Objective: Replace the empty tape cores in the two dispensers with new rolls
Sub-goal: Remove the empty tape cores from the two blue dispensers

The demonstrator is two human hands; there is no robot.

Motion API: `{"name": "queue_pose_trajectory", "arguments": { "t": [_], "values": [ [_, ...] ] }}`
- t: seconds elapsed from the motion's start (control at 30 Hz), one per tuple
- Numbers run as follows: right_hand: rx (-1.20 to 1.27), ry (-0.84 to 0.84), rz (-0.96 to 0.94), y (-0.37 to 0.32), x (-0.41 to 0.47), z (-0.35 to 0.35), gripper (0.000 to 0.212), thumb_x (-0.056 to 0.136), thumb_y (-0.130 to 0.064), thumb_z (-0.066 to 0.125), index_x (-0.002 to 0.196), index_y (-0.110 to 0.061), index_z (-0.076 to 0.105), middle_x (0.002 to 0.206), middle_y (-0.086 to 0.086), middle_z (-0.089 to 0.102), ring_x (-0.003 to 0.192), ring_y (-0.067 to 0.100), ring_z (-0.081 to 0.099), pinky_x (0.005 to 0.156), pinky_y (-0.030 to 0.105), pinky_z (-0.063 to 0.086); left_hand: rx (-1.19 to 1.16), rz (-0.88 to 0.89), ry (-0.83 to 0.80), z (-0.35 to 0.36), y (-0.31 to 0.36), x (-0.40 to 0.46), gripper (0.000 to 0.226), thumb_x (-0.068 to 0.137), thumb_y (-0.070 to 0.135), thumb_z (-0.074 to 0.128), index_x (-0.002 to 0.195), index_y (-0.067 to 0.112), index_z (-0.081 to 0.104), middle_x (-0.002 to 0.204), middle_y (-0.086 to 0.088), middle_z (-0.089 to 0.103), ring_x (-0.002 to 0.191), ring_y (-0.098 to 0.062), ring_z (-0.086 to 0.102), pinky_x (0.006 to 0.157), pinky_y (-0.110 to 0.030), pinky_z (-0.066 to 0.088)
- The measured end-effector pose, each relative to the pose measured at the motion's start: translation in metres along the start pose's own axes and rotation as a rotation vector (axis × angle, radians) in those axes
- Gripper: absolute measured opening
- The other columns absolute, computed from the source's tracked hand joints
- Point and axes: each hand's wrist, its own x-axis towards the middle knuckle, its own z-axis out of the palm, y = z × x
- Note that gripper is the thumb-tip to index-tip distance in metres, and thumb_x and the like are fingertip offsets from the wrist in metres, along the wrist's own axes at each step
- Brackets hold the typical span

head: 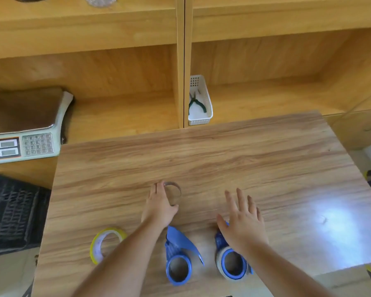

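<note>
Two blue tape dispensers lie near the table's front edge. The left dispenser (179, 257) has a bare hub. The right dispenser (231, 261) carries a whitish roll. A thin empty cardboard core (176, 189) stands on the table further back, and my left hand (160, 205) rests against its left side with fingers curled around the rim. My right hand (243, 219) hovers flat, fingers spread, over the front of the right dispenser and holds nothing. A new roll with yellow edges (104, 243) lies at the front left.
The wooden table (244, 159) stands before wooden shelves. A weighing scale (24, 129) sits at the left, a black crate (13, 213) below it. A white basket (200, 101) with pliers (194, 101) is on the shelf behind.
</note>
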Motion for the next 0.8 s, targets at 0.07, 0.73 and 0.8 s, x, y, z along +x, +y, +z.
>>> {"name": "queue_pose_trajectory", "arguments": {
  "t": [0.07,0.73,0.8],
  "values": [
    [-0.020,0.000,0.016,0.004,0.004,0.002,0.076,0.093,-0.065,0.028,0.158,-0.038,0.001,0.170,0.001,-0.001,0.154,0.034,0.006,0.123,0.049,0.017,0.000,-0.009,0.001,0.004,0.000,0.011,0.086,0.072,0.030,0.086,0.144,0.018,0.040,0.139,-0.006,0.046,0.125,-0.033,0.056,0.101,-0.045,0.050],
    [0.074,-0.159,-0.014,0.043,-0.014,0.010,0.073,0.099,-0.055,0.034,0.160,-0.025,0.009,0.165,-0.002,0.023,0.147,0.024,0.026,0.116,0.040,0.031,0.077,0.258,0.050,0.028,0.033,-0.068,0.088,0.078,0.047,0.074,0.151,0.024,0.030,0.155,0.006,0.029,0.143,-0.019,0.036,0.116,-0.038,0.038],
    [0.110,-0.203,-0.010,0.051,-0.022,0.012,0.072,0.100,-0.052,0.036,0.160,-0.023,0.010,0.164,-0.001,0.025,0.146,0.024,0.026,0.117,0.040,0.032,0.034,0.297,-0.058,0.047,0.045,-0.101,0.091,0.081,0.051,0.068,0.156,0.026,0.023,0.159,0.009,0.022,0.148,-0.013,0.026,0.120,-0.032,0.032]
  ]
}}
